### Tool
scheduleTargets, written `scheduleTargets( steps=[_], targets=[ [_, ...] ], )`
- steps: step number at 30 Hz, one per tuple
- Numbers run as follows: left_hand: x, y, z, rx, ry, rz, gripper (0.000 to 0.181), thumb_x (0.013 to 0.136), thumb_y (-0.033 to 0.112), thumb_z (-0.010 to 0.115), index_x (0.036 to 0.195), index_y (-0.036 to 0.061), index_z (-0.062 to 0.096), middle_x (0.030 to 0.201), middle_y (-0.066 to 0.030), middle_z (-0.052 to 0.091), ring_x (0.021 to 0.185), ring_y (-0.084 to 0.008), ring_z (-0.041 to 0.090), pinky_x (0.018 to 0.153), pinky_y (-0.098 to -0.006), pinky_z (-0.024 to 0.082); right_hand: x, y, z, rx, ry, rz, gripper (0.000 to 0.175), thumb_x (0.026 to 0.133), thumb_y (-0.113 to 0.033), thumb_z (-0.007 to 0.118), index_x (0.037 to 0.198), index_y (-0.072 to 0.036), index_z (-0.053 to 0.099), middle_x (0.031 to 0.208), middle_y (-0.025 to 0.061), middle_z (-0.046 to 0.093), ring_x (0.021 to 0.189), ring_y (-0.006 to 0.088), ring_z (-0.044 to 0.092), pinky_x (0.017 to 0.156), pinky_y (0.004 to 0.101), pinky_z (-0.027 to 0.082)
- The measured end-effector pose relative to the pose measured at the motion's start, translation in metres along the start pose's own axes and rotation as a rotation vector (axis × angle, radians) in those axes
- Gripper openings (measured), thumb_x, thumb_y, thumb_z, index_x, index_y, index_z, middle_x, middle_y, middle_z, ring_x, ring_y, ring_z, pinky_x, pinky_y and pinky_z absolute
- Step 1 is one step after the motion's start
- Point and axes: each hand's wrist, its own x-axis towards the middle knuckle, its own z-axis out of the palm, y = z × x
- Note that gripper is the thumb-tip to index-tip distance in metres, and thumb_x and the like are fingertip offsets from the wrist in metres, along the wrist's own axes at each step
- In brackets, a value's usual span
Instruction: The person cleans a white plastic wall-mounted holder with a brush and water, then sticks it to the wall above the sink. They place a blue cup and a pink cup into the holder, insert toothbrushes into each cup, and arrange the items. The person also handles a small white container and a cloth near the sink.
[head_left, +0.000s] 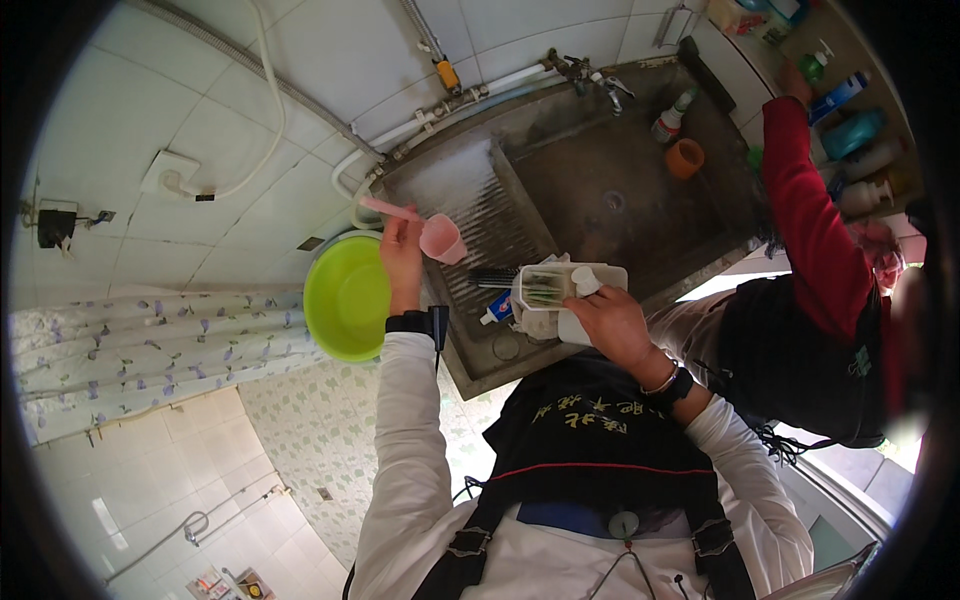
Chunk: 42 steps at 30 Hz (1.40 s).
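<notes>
My left hand (403, 251) holds a pink plastic dipper (443, 240) by its long handle, over the ribbed washboard (480, 199) of the concrete sink. On the sink's near side, my right hand (611, 324) has its fingers around a small white-capped item (585, 281). That item is at a white plastic container (613, 276), and the hand hides its lower part. Thin sticks or swabs (545, 289) fill the left part of the container. Beside it lie a black-bristled brush or comb (491, 277) and a blue toothpaste tube (498, 307).
A lime-green basin (346, 300) stands left of the sink. The basin of the sink (592, 180) holds an orange cup (685, 158) and a bottle (673, 116), below a metal tap (616, 94). At right, a co-worker's red sleeve (795, 172) reaches toward a shelf of bottles (853, 135).
</notes>
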Motion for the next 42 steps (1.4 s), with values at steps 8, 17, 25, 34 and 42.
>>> scheduleTargets(
  steps=[8, 17, 25, 34, 42],
  targets=[
    [-0.016, -0.036, -0.002, 0.351, -0.057, 0.124, 0.058, 0.081, 0.028, 0.078, 0.128, -0.0012, 0.058, 0.119, -0.0205, 0.065, 0.112, -0.0327, 0.061, 0.096, -0.0414, 0.047, -0.001, -0.002, -0.001, 0.005, -0.005, 0.016, 0.02, 0.077, -0.011, 0.064, 0.096, -0.016, 0.067, 0.077, 0.0011, 0.064, 0.081, 0.0208, 0.062, 0.068, 0.0352, 0.052],
    [-0.024, -0.036, 0.006, 0.395, -0.215, 0.128, 0.074, 0.07, 0.022, 0.086, 0.132, 0.0025, 0.051, 0.125, -0.0176, 0.059, 0.118, -0.0363, 0.055, 0.099, -0.0436, 0.045, 0.003, -0.005, -0.005, 0.016, 0.002, 0.003, 0.019, 0.078, -0.01, 0.066, 0.097, -0.014, 0.069, 0.077, 0.0018, 0.065, 0.078, 0.0228, 0.062, 0.068, 0.036, 0.05],
    [-0.063, 0.042, 0.017, 0.535, -0.06, 0.414, 0.078, 0.065, 0.02, 0.089, 0.13, 0.0042, 0.05, 0.123, -0.0186, 0.056, 0.113, -0.0376, 0.054, 0.094, -0.0456, 0.045, 0.003, -0.005, -0.003, 0.003, -0.026, 0.015, 0.017, 0.081, -0.009, 0.067, 0.097, -0.013, 0.07, 0.075, 0.0031, 0.064, 0.075, 0.0246, 0.06, 0.065, 0.0385, 0.048],
    [-0.111, 0.204, 0.027, 0.471, 0.021, 0.791, 0.073, 0.062, 0.022, 0.09, 0.124, 0.0044, 0.056, 0.115, -0.0114, 0.06, 0.099, -0.0312, 0.057, 0.082, -0.0401, 0.048, 0.006, -0.007, -0.002, 0.026, -0.049, 0.019, 0.016, 0.082, -0.008, 0.066, 0.098, -0.01, 0.07, 0.076, 0.0071, 0.064, 0.074, 0.0273, 0.06, 0.065, 0.039, 0.049],
    [-0.126, 0.246, 0.05, 0.395, 0.05, 0.927, 0.071, 0.063, 0.028, 0.092, 0.12, 0.0042, 0.057, 0.116, -0.0091, 0.06, 0.101, -0.0266, 0.056, 0.082, -0.0379, 0.048, -0.006, -0.008, -0.003, 0.379, 0.03, 0.143, 0.025, 0.073, -0.017, 0.066, 0.097, -0.013, 0.068, 0.08, 0.0066, 0.066, 0.077, 0.0262, 0.063, 0.065, 0.0377, 0.051]
  ],
)
